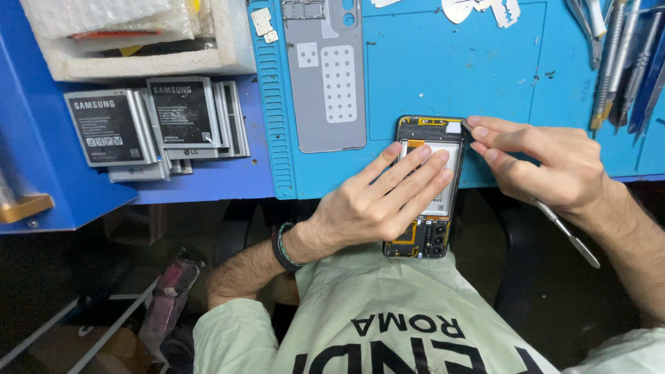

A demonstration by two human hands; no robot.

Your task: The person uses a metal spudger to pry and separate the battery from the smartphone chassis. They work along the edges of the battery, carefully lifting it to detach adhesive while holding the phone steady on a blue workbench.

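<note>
Prying at the open phone

Our left hand (377, 201) lies flat on the phone (424, 187); right hand (547, 170) fingers pinch a metal tool (564, 232). We keep the tip shallow.

opened phone (424, 239), flat, metal pry tool (568, 234)
</note>
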